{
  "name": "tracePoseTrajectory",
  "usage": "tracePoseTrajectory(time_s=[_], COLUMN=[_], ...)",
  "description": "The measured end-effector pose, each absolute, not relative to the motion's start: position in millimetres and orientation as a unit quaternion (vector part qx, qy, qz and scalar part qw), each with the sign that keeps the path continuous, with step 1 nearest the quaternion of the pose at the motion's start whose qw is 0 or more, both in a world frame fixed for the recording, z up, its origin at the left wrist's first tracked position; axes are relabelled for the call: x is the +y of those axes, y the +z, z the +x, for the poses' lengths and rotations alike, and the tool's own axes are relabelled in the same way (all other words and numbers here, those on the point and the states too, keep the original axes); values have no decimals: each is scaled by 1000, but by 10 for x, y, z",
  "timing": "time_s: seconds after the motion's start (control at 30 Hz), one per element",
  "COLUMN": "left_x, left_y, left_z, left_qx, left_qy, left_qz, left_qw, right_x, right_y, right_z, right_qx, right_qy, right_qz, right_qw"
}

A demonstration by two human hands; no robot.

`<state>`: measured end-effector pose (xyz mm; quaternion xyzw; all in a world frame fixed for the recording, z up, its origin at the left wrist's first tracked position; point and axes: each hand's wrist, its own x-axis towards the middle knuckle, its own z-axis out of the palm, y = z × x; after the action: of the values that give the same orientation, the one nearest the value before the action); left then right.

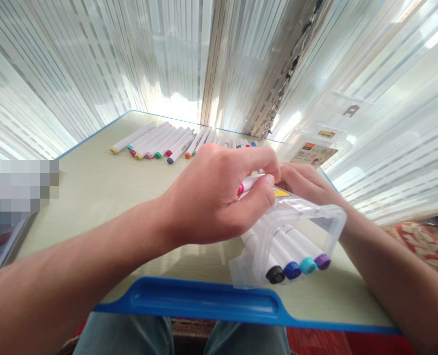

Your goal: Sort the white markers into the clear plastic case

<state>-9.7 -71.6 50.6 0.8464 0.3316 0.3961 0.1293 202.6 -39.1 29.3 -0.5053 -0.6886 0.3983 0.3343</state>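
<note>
My left hand (219, 192) is closed around a white marker with a pink end (245, 186), over the middle of the table. Just beneath and to the right is a clear plastic marker case (308, 212) with a handle-like frame. Inside it lie several white markers (293, 241), their black, blue, turquoise and purple ends facing me. My right hand (306, 180) is at the far side of the case, fingers bent against it; the fingertips are partly hidden behind my left hand.
A row of white markers with coloured ends (160, 140) lies across the back of the pale table (93, 197). A clear package with a printed card (313, 153) is at the right back. The table has a blue tray edge (204, 301) in front. Striped curtains (160, 59) hang behind.
</note>
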Motion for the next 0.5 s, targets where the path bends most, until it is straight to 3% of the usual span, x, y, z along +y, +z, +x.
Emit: tracePoseTrajectory(time_s=[0.5], left_x=[-719], left_y=[530], left_z=[-92], left_qx=[339], left_qy=[387], left_qz=[847], left_qw=[134], right_x=[-406], right_y=[323], right_z=[2015], right_qx=[-694], right_qy=[378], right_qz=[-517], right_qw=[328])
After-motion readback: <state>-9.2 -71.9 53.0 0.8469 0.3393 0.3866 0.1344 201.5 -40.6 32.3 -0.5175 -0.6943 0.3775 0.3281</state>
